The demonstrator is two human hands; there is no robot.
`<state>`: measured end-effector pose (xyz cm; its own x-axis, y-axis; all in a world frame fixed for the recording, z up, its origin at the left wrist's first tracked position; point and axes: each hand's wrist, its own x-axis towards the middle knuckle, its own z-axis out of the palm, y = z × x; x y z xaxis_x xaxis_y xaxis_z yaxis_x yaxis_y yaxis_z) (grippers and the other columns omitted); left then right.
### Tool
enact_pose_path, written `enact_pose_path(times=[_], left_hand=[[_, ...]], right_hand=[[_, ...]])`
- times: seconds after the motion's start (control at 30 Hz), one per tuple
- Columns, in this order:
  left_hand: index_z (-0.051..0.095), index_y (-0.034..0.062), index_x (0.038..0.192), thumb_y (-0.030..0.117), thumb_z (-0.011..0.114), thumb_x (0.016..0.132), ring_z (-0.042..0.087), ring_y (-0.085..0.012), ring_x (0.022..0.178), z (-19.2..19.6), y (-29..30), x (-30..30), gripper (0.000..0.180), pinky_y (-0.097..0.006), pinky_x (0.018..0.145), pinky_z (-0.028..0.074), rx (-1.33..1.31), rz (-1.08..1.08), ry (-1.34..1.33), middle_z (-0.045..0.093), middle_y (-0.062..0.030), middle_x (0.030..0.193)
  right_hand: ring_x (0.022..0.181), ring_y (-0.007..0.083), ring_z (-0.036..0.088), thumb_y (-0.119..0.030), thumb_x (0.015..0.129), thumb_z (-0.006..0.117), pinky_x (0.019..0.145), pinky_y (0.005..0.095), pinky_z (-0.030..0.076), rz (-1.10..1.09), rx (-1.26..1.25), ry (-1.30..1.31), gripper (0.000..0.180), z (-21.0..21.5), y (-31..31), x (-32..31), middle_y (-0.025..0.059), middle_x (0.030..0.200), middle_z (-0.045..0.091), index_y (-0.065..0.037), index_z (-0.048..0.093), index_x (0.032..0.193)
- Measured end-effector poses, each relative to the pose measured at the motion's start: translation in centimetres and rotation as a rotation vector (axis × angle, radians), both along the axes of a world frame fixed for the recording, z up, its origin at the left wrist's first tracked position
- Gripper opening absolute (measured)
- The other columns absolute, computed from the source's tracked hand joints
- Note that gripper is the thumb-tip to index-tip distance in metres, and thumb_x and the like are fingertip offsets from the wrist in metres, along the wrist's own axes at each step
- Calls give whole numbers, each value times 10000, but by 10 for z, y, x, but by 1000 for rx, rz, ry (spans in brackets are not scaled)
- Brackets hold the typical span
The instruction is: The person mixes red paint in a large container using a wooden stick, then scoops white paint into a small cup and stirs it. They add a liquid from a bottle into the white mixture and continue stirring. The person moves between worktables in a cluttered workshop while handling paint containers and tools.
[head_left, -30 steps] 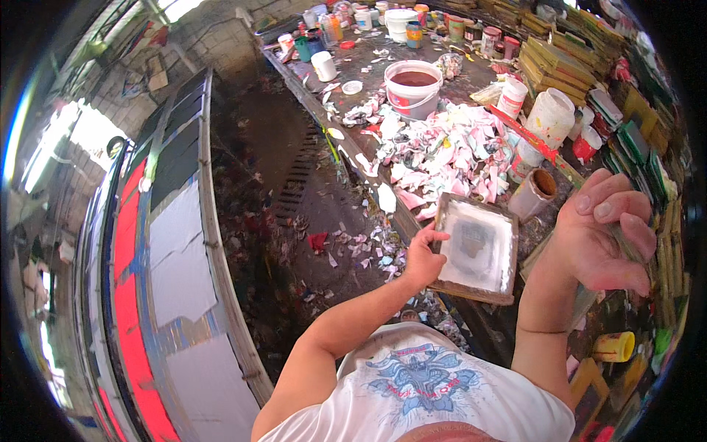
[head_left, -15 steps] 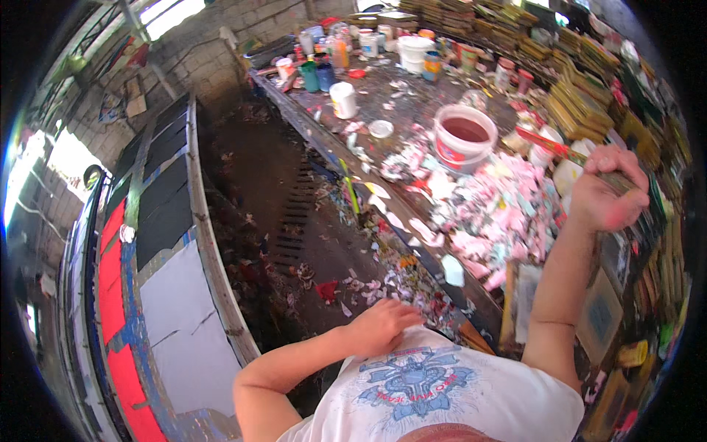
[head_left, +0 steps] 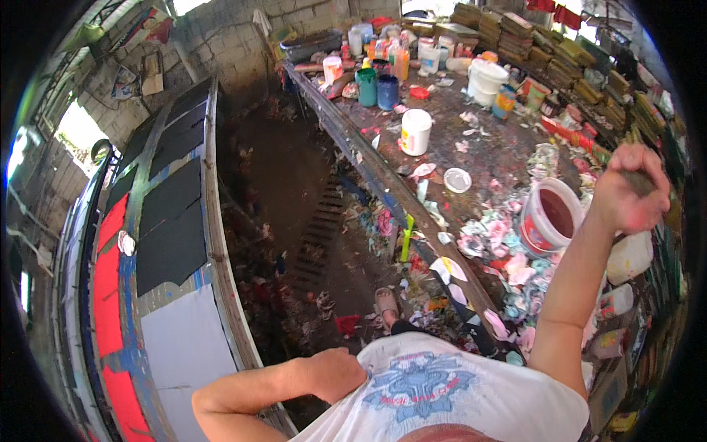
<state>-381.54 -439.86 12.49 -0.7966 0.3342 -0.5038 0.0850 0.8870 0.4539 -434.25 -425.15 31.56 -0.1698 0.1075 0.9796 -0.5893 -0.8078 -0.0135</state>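
Rt of bucket (head_left: 535, 230), R hand (head_left: 626, 193) grips small dk obj (head_left: 639, 183).

I have the bare left arm (head_left: 254, 387) sharply bent, its elbow (head_left: 206, 404) out to the left of the bare left hand (head_left: 339, 374), which sits low beside the torso (head_left: 449, 361), its grip hidden from me. The bare right arm (head_left: 571, 298) I hold stretched out, slanting up to the raised bare right hand (head_left: 632, 188), its fingers (head_left: 635, 157) curled inward.
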Motion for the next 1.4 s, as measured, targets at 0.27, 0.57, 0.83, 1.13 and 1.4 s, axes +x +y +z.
enact_pose_path(times=[0.27, 0.57, 0.83, 1.13, 1.4], left_hand=[[798, 54, 974, 281, 788, 829, 784, -410, 989, 30, -181, -38, 269, -522, 949, 581, 55, 245, 64, 811, -186, 962], [810, 67, 1019, 133, 836, 832, 752, -384, 920, 27, -383, -47, 201, -511, 895, 586, 205, 630, 511, 757, -134, 911], [779, 71, 931, 21, 808, 848, 717, -388, 870, -7, -654, -117, 101, -489, 799, 590, 100, 815, 990, 724, -134, 887], [828, 107, 1034, 160, 823, 947, 742, -378, 1046, -65, -844, -382, 103, -492, 951, 613, -18, 850, 1110, 774, -115, 1040], [769, 35, 1145, 266, 797, 979, 788, -357, 1141, -98, -919, -515, 286, -470, 941, 669, -322, 706, 628, 782, -162, 1181]], right_hand=[[739, 278, 603, -759, 1153, 414, 643, 422, 532, -12, -22, 40, 857, 14, -265, -38, 160, 899, 661, 35, 736, 1188], [679, 294, 644, -634, 1170, 532, 595, 410, 566, 17, -3, 30, 740, 9, -535, -33, 207, 829, 678, 90, 673, 1231], [696, 291, 648, -585, 1193, 524, 584, 408, 563, -8, 48, 140, 660, 28, -682, -27, 210, 873, 685, 46, 666, 1328], [837, 299, 631, -705, 1156, 490, 663, 416, 522, -87, 190, 238, 739, 48, -739, -48, 190, 1000, 712, -38, 722, 1375], [877, 262, 558, -934, 922, 615, 747, 427, 412, -286, 199, -36, 928, 22, -771, -92, 77, 925, 620, -18, 702, 1044]])
